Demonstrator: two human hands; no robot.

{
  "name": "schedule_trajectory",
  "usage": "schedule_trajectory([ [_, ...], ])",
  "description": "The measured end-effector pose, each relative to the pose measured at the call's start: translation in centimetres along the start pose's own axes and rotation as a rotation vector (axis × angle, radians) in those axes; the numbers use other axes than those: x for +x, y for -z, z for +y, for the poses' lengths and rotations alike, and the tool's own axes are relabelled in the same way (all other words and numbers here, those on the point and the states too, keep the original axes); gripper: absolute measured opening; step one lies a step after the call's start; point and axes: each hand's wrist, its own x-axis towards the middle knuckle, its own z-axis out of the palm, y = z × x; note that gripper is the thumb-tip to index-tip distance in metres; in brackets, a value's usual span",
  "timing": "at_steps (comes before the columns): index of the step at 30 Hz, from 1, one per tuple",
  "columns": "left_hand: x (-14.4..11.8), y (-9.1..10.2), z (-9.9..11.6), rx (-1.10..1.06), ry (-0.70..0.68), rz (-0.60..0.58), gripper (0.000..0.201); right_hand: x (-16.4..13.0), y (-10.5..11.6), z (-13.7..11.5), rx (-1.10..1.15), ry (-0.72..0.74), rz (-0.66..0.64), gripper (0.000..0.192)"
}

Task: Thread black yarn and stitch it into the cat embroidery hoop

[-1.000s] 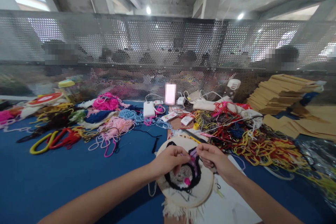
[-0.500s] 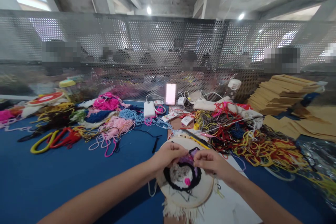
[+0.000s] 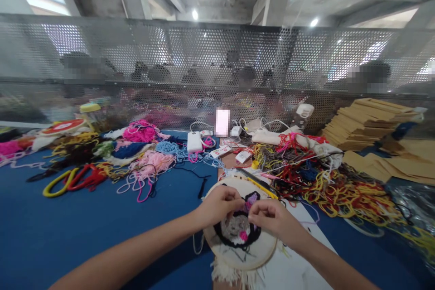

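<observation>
Embroidery hoop with cream fabric sat under both hands at the near edge of the counter, partly over a white sheet. Left hand was over the hoop's upper left, right hand over its right side. Fingers of both curled in, tips near the thumbs; couldn't tell whether they gripped thread or a needle. Fingertips of the two hands faced each other, a small gap between.

Purple stitching showed just above that gap, black yarn outline below. Pink spot in the lower part of the motif, clear of the fingers. Contact between fingers and fabric: couldn't tell.

Black-and-yellow tool lay by the hoop's upper right rim. Tangled multicolour yarn beyond the right hand, pale pink yarn far left of the hoop.
</observation>
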Motion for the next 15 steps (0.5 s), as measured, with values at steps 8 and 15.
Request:
schedule_trajectory([
  [8, -1.3, 0.1, 1.6, -0.127, -0.095, -0.186, 0.031, 0.5, -0.5, 0.8, 0.341, -0.187, -0.071, 0.038],
  [15, -1.8, 0.5, 2.7, 0.409, -0.364, -0.018, 0.024, 1.2, 0.9, 1.2, 0.332, -0.152, -0.065, 0.037],
])
